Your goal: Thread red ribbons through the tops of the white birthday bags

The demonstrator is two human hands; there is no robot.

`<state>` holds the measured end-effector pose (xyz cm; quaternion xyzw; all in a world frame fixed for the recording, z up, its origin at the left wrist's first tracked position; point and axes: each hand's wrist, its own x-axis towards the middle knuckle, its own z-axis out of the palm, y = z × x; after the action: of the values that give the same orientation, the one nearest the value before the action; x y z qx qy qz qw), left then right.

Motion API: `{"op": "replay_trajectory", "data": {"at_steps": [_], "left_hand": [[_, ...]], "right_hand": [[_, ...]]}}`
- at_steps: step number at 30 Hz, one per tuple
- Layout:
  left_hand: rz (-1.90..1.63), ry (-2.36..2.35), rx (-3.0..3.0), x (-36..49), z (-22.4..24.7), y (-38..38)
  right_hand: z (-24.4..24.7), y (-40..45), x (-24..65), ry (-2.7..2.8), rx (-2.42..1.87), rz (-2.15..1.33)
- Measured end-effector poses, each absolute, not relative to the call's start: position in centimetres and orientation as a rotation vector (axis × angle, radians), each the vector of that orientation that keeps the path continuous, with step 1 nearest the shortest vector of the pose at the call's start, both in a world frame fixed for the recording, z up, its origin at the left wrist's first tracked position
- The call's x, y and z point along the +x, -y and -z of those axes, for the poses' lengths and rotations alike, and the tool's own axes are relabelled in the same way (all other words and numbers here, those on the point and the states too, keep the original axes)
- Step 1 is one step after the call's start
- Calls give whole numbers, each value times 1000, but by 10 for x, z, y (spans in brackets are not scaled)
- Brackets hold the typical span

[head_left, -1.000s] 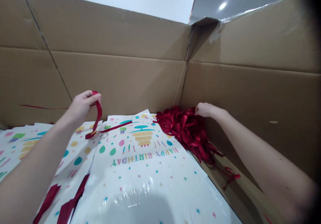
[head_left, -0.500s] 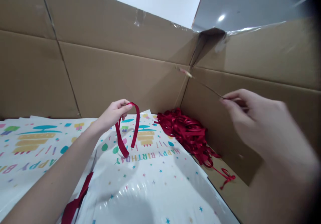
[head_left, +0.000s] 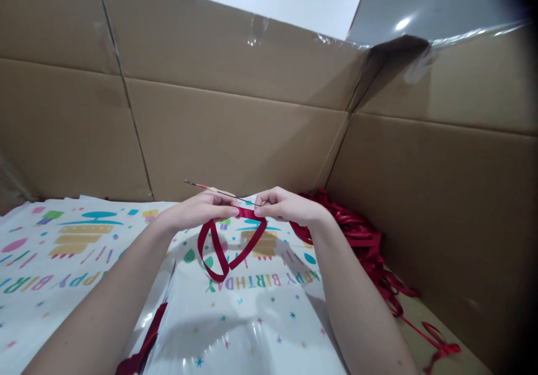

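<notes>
My left hand (head_left: 197,209) and my right hand (head_left: 286,207) meet in the middle, pinching a dark red satin ribbon (head_left: 216,251) that hangs below them in a loop. A long thin metal needle (head_left: 210,188) with a pinkish far end lies across my fingertips. It seems to come from my right fingers and points left, past my left hand. Beneath my hands lies a stack of white plastic "Happy Birthday" gift bags (head_left: 252,308). A heap of the same red ribbon (head_left: 357,235) lies just beyond my right forearm, partly hidden by it.
Tall brown cardboard box walls (head_left: 235,139) surround the bags at the back and right, with a taped corner and a flap at top right. A dark red strip (head_left: 147,336) lies on the bags at the bottom. A loose ribbon end (head_left: 439,347) trails on the box floor.
My right hand has come in from the right with the needle and joined my left hand at the ribbon. The ribbon loop now hangs between both hands, and the view has tilted slightly.
</notes>
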<state>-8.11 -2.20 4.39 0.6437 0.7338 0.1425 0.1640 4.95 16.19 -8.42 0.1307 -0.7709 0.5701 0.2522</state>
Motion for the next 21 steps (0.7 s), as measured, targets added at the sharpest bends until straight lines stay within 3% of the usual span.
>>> {"op": "replay_trajectory", "data": {"at_steps": [10,15,21], "left_hand": [[-299,-2387,1780,-106,-93,54],[262,-2659,1679,-101,-78,46],[-119,-2164,2010,-74,-32,18]], "right_hand": [[93,-179,72,2066,398,-1580],[87,-161,63,1974,365,-1489],[81,-145,45,2037,500,-1433]]}}
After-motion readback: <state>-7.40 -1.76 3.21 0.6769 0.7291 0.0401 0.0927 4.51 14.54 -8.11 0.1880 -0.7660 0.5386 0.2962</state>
